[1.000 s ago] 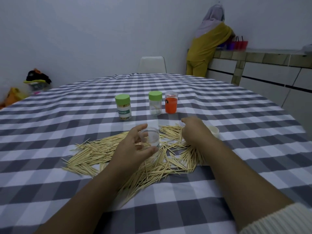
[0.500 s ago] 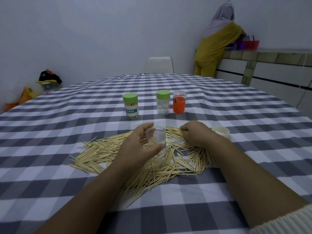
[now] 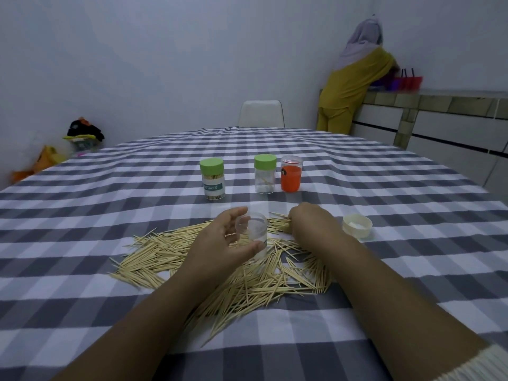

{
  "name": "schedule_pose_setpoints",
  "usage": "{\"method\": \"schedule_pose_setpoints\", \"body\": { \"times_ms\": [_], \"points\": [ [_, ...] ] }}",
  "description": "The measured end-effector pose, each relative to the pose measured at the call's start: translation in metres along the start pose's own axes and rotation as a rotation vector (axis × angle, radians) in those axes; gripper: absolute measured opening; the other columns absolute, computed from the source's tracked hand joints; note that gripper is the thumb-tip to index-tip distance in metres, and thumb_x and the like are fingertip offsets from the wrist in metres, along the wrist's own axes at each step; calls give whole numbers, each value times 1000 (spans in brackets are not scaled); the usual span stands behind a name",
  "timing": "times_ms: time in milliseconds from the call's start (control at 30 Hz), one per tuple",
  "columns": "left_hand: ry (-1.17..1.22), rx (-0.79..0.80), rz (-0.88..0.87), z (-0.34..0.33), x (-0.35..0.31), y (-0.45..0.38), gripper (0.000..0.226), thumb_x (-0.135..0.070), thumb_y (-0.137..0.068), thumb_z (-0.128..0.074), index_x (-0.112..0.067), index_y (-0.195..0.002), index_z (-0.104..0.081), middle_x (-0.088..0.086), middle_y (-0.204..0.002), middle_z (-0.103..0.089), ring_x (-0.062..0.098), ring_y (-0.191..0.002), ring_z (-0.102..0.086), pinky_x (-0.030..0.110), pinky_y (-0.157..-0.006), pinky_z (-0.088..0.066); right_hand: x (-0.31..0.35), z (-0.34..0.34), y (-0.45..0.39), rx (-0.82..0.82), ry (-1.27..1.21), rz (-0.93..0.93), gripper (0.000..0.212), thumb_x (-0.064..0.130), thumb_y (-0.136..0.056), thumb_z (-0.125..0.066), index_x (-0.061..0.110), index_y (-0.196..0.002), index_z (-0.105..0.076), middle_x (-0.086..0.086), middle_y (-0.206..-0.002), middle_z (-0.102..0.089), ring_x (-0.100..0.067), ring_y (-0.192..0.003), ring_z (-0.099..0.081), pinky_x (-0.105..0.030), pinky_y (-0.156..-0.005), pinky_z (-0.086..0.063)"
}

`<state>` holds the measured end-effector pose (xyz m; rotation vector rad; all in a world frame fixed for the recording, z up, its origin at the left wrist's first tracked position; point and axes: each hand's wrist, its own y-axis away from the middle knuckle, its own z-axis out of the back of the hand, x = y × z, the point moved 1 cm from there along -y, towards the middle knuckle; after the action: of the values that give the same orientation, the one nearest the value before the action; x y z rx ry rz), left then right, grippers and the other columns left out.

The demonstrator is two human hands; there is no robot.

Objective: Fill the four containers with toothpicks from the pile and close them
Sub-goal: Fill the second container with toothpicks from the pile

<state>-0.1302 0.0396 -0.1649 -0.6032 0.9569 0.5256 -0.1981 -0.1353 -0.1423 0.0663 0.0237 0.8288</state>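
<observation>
A wide pile of toothpicks (image 3: 170,254) lies on the checked tablecloth in front of me. My left hand (image 3: 220,246) grips an open clear container (image 3: 254,232), tilted above the pile. My right hand (image 3: 310,220) is curled over toothpicks at the pile's far edge and pinches a small bunch. A cream lid (image 3: 356,225) lies upside down to its right. Further back stand a green-lidded labelled container (image 3: 212,178) full of toothpicks, a green-lidded clear container (image 3: 264,177) holding only a few, and an orange container (image 3: 291,174) with a clear lid.
The round table with its grey and white checked cloth (image 3: 82,215) fills the view. A white chair (image 3: 261,113) stands at the far side. A person in yellow (image 3: 354,78) leans on a counter at the back right. Bags (image 3: 82,136) lie by the left wall.
My right hand has closed over toothpicks at the pile's far edge. My left hand keeps holding the clear container in about the same place. The view has shifted slightly.
</observation>
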Motion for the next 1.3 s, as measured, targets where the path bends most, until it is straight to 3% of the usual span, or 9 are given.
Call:
{"method": "schedule_pose_setpoints", "body": {
  "times_ms": [133,267,467,733,967,1300],
  "points": [
    [3,0,-2,0,0,0,68,-30,-70,-82,-37,-128,-48,-10,-129,-59,12,-118,-56,36,-101,-48,-3,4,7,-74,-256,23,25,14,-93,-52,14,-118,-58,-6,-108,-62,-22,-97,-58,-33,-83,-49],
    [-2,-7,-10,0,1,-1,65,-28,-71,-82,-40,-125,-47,-12,-127,-59,9,-117,-57,30,-100,-47,-5,7,19,-215,-726,113,14,20,-98,-45,17,-96,-59,-3,-92,-63,-19,-86,-58,-30,-68,-42],
    [-8,-6,-13,0,1,0,68,-29,-71,-82,-36,-130,-48,-11,-129,-59,10,-117,-56,34,-101,-47,-1,12,26,-65,-1460,124,15,15,-99,-45,11,-94,-59,-11,-90,-69,-20,-77,-67,-31,-70,-55],
    [-34,-4,-27,-1,-1,0,70,-30,-73,-80,-33,-134,-46,-12,-130,-57,6,-117,-55,28,-103,-45,15,21,33,-209,-1948,94,16,15,-101,-42,11,-94,-56,-9,-84,-67,-22,-79,-68,-36,-79,-56],
    [-43,3,-22,-3,-2,-1,72,-32,-72,-81,-33,-135,-45,-12,-130,-56,9,-117,-54,29,-103,-45,24,24,39,-412,-2148,123,23,18,-101,-41,4,-113,-55,-7,-87,-68,-19,-84,-69,-28,-74,-59],
    [-52,-13,-35,-4,-4,0,73,-30,-73,-81,-31,-136,-45,-12,-128,-57,8,-116,-55,25,-101,-45,29,25,48,-501,-2130,176,19,18,-100,-41,13,-95,-58,-3,-82,-69,-18,-84,-70,-31,-81,-57]
  ]
}}
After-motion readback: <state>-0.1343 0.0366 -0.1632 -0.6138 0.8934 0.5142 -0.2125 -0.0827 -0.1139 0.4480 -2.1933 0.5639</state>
